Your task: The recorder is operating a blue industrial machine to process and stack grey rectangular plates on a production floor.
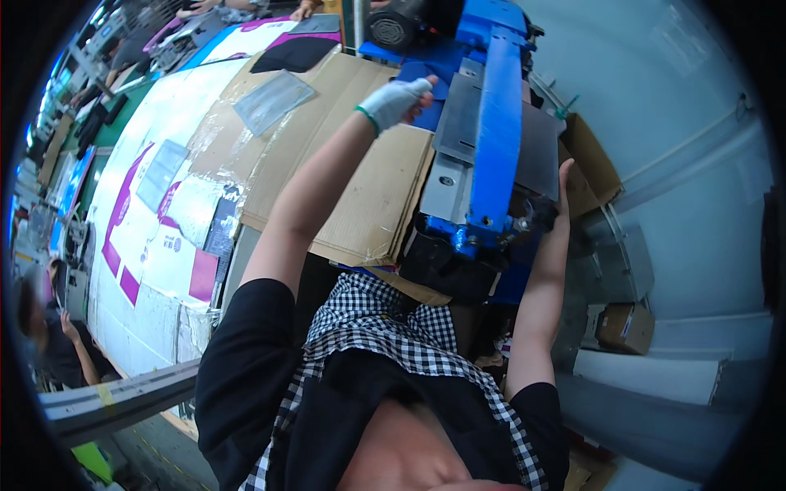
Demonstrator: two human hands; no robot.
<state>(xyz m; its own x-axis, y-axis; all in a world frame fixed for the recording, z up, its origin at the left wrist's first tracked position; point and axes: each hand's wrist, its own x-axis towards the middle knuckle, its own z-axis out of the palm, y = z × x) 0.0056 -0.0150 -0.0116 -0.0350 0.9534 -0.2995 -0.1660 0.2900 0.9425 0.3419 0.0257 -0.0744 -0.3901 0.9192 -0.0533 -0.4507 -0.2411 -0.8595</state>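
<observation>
A blue machine with a long arm (498, 123) stands in front of me, over a grey metal bed plate (456, 123). My left hand (397, 104) wears a white glove with a green cuff and bare fingertips. Its fingers are curled together just left of the machine; whether they hold something small I cannot make out. My right hand (563, 190) is on the machine's right side, beside a flat grey sheet (539, 151) and a black knob (540, 214). One finger or thumb points up; the other fingers are mostly hidden.
Flattened cardboard (372, 192) covers the table to my left, with clear plastic sheets (273, 101) and a black piece (295, 54) on it. A motor (393, 29) sits at the machine's far end. An open carton (591, 164) stands at right. Other people work at far left.
</observation>
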